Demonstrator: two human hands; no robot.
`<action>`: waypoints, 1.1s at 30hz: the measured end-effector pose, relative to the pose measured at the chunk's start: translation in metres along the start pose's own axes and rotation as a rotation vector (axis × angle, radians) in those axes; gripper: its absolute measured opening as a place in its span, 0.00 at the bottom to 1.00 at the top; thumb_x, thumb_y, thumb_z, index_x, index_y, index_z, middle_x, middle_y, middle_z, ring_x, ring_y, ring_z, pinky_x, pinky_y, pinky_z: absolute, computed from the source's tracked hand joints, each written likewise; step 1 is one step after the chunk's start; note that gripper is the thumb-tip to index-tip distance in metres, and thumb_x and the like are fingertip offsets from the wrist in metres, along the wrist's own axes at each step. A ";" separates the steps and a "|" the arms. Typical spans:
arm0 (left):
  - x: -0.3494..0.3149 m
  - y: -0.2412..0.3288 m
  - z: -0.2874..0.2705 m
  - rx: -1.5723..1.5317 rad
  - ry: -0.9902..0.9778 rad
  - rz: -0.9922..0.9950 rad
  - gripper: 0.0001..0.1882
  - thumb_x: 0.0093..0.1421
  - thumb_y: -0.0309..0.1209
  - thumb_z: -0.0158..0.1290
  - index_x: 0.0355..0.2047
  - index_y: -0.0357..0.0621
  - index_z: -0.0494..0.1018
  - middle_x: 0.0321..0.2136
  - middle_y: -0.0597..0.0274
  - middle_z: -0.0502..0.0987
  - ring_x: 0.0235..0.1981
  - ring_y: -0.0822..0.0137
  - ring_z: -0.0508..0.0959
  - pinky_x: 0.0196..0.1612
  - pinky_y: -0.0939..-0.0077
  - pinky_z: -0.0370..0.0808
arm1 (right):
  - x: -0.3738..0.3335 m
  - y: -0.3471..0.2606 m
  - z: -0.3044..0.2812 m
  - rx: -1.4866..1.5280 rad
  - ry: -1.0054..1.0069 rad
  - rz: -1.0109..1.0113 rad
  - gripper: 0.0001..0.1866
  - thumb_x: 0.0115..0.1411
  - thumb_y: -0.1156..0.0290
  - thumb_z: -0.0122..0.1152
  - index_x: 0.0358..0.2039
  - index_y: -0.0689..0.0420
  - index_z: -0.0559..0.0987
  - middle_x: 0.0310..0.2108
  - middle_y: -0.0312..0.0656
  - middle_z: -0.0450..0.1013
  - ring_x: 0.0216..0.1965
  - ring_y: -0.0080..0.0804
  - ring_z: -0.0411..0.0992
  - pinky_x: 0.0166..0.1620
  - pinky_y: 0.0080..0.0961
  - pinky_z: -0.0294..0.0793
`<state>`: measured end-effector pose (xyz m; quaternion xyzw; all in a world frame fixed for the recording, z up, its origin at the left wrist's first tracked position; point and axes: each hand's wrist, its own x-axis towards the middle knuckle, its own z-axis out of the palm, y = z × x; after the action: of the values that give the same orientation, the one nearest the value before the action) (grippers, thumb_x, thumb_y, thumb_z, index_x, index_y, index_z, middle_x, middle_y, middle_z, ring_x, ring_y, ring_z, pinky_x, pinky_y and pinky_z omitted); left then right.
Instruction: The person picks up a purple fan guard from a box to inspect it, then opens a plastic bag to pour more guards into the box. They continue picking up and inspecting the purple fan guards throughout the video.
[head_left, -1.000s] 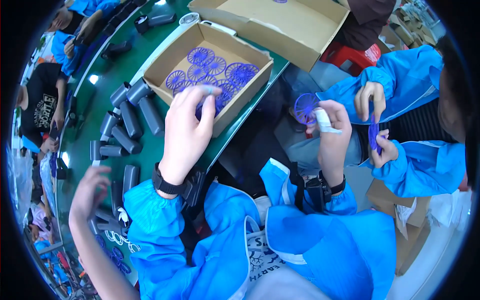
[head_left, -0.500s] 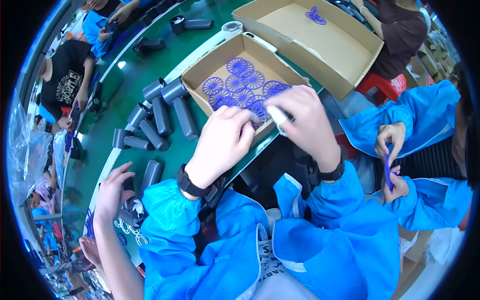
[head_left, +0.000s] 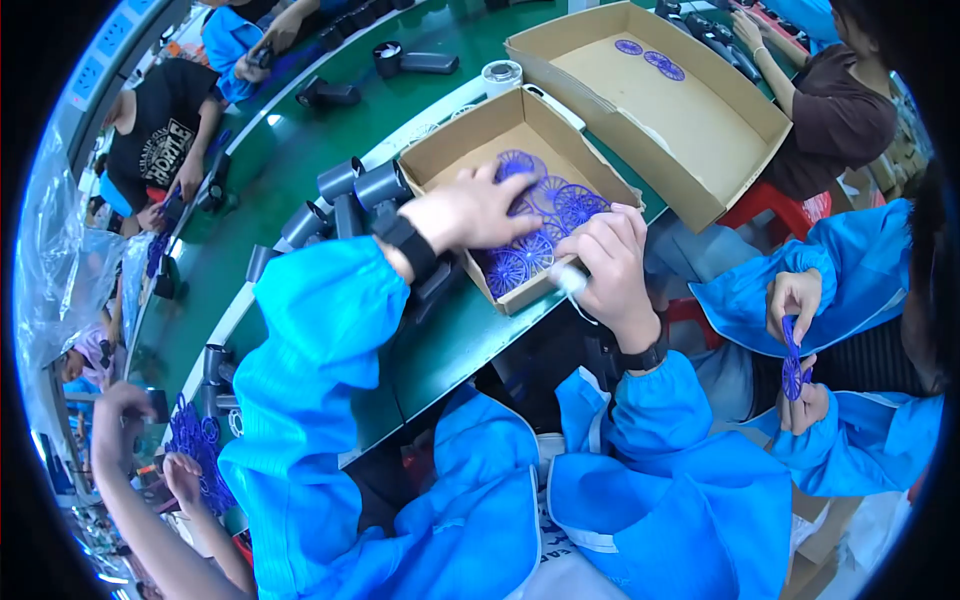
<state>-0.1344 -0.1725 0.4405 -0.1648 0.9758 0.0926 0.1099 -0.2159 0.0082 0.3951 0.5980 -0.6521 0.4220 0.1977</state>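
Observation:
Several flat purple spoked discs [head_left: 580, 207], like round fan grilles, lie in an open cardboard box [head_left: 455, 150] in front of me. My left hand [head_left: 475, 208] reaches into the box from the left, fingers spread over the discs and holding none that I can see. At the box's near right corner, my right hand [head_left: 607, 262] curls its fingers over the near wall, with the thumb outside. White wrapping covers that thumb. Black bands circle both my wrists.
A larger cardboard box [head_left: 690, 150] behind holds a few purple discs. Grey handheld fan bodies [head_left: 385, 185] lie left of my box on the green table [head_left: 440, 350]. A neighbour's hands [head_left: 795, 350] hold purple discs at right; another person's arm [head_left: 150, 520] reaches in at lower left.
My left hand has moved from the near edge to over the discs, fingers spreading. My right hand has come down onto the near wall. The lower-left person's hand has pulled away from the fan parts.

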 end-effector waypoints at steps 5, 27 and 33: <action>-0.032 0.004 -0.010 -0.029 0.015 0.182 0.28 0.58 0.48 0.45 0.54 0.46 0.62 0.52 0.41 0.63 0.51 0.46 0.66 0.54 0.62 0.64 | -0.008 -0.003 -0.022 -0.042 -0.147 -0.085 0.06 0.43 0.72 0.58 0.25 0.53 0.75 0.30 0.36 0.68 0.39 0.35 0.66 0.56 0.44 0.55; -0.044 0.013 -0.020 0.048 0.201 -0.046 0.41 0.38 0.49 0.65 0.46 0.35 0.63 0.39 0.43 0.70 0.40 0.47 0.74 0.43 0.63 0.73 | 0.019 -0.009 -0.027 -0.397 -0.123 -0.222 0.12 0.41 0.70 0.59 0.28 0.38 0.78 0.33 0.30 0.69 0.43 0.27 0.66 0.55 0.46 0.50; -0.032 0.010 -0.016 0.039 0.103 0.112 0.36 0.38 0.46 0.66 0.41 0.35 0.67 0.37 0.46 0.72 0.40 0.50 0.74 0.44 0.65 0.72 | 0.026 -0.010 -0.031 -0.379 -0.149 -0.213 0.13 0.41 0.72 0.59 0.29 0.39 0.78 0.33 0.30 0.69 0.42 0.27 0.66 0.55 0.46 0.50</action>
<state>-0.1114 -0.1568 0.4650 -0.1125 0.9895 0.0709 0.0573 -0.2191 0.0176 0.4354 0.6450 -0.6658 0.2236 0.3012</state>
